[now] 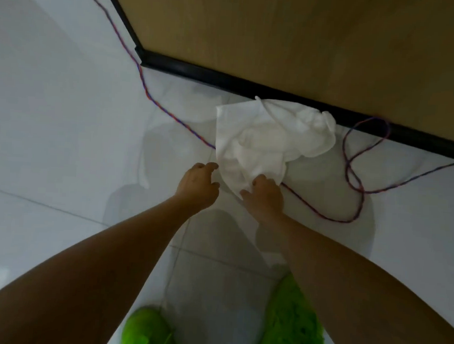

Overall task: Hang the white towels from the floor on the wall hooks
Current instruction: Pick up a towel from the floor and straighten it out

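A: Towel position?

B: One crumpled white towel [270, 137] on the pale tiled floor [63, 135], far edge close to the black skirting [252, 87] under a wood-toned wall [308, 38]. A red-and-blue twisted cord [353, 179] runs along the floor, passes under the towel and loops off to the right.

A: Arms?

B: Both bare forearms reach forward and down, nearly parallel. Right hand [265, 196] at the towel's near corner, back of hand up, fingers curled onto the cloth edge, pinching it. Thumb points left.

A: Left?

B: Left hand [198, 184] just beside the towel's near left edge. Fingers loosely curled, slightly apart, holding nothing. Cannot tell whether the fingertips touch the fabric.

A: Anything else low in view?

B: Two bright green shoes [290, 327] on the tiles, below the arms.
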Demonstrator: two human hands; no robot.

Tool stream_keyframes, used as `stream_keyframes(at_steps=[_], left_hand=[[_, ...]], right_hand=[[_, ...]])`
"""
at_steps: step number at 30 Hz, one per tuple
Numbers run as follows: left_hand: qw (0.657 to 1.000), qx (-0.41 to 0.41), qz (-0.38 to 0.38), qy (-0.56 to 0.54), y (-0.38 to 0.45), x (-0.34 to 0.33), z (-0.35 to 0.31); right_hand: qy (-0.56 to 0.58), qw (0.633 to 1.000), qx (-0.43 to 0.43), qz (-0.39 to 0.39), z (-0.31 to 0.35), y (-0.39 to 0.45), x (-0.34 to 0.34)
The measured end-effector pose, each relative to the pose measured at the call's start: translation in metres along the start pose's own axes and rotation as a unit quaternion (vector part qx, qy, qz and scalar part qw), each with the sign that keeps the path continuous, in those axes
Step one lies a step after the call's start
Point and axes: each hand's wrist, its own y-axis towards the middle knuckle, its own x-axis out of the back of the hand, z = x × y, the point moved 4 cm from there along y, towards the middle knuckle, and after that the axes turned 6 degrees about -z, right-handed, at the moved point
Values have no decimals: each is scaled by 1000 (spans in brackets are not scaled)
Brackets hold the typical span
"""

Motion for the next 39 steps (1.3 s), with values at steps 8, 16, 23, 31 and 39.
stream_keyframes(at_steps=[8, 16, 23, 31, 39], left_hand=[[1000, -5, 9, -5, -18, 48, -24], [996, -61, 18, -54, -182, 241, -144], [985, -171, 14, 3, -306, 455, -283], [937, -334, -103, 27, -458, 638, -442], [930, -325, -22, -171, -587, 697, -517]], right_hand=[[29, 998, -2, -57, 19, -32, 51], [74, 990, 42, -116, 100, -176, 295], [153, 976, 63, -143, 188, -325, 538], [306, 921, 102, -220, 250, -492, 792], [407, 858, 142, -280, 229, -636, 910]])
